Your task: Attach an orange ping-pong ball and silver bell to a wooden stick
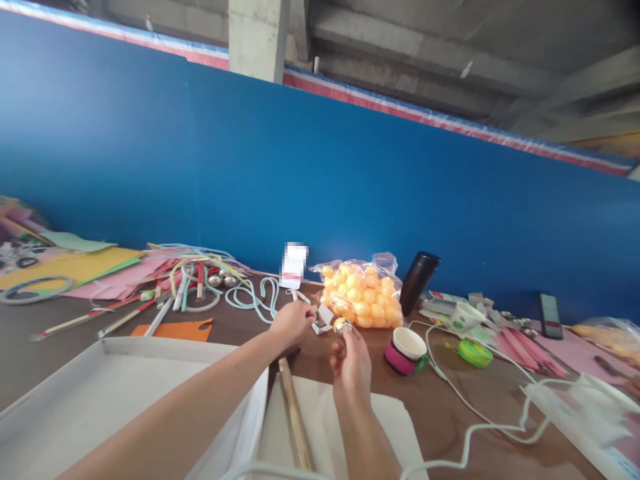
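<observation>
One bare right hand (353,367) has thumb and fingers closed on a shiny silver ball (341,325), held over the dark brown tabletop (325,357). Bare left hand (296,323), fingers mostly curled, is at a small white cardboard box (326,316), opened up, something dark inside; cannot tell if it grips the box or its contents. Ball is just right of box.

Between forearms: round wooden stick (296,420) on a pale flat sheet (373,400). Left forearm crosses a shallow white tray (170,345). Directly beyond the hands, a clear plastic bag of orange balls (357,297) blocks the space behind; upright-leaning black cylindrical bottle (420,281) beside it. Right: white cup with magenta band (407,347), near the right hand, then looping white cable (470,400), bright green round case (475,353), pink strips (533,350), dark phone (551,317). Left: orange paper sheet (173,329), light-blue cord (250,300), loose silver balls (220,280), red-and-white sticks (125,317), coloured paper sheets (85,263). Tall blue panel (320,167) closes off the back.
</observation>
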Tool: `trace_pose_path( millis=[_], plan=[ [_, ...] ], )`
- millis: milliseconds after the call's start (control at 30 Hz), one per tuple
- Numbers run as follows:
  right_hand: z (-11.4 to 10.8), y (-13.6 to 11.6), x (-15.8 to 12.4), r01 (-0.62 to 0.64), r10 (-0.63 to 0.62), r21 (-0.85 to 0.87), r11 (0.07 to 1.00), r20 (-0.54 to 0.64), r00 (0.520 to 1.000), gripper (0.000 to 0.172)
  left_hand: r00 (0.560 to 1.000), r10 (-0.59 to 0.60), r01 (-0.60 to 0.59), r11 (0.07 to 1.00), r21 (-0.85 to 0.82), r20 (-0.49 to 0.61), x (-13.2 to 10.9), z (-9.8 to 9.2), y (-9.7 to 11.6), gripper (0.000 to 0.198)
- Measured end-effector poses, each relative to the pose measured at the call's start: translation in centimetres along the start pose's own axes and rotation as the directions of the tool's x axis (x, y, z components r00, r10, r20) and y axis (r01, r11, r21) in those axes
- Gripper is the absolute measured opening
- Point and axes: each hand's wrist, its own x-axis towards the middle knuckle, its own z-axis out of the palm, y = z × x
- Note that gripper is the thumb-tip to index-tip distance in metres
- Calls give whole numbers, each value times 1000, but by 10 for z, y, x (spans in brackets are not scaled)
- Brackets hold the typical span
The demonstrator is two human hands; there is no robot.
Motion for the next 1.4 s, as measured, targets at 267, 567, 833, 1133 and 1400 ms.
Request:
trace_pose_path(
  millis=[267,567,833,1133,1400],
  plan=[
    [1,1,-2,-25,24,12,1000,7,1000,33,983,-152,138,981,133,101,50,27,8,14],
    [0,1,-3,-11,12,-5,1000,56,998,30,984,-167,164,985,55,63,54,37,13,17],
    [-1,7,0,-73,73,-7,997,66,995,36,999,-28,23,984,-175,-25,21,12,5,7],
    [5,10,-7,8,31,-214,977,179,983,40,964,-191,262,575,-775,184,-45,5,-28,26],
    [6,17,-12,83,19,-346,934,281,960,39,962,-164,263,327,-908,219,-56,6,-41,32]
  ],
)
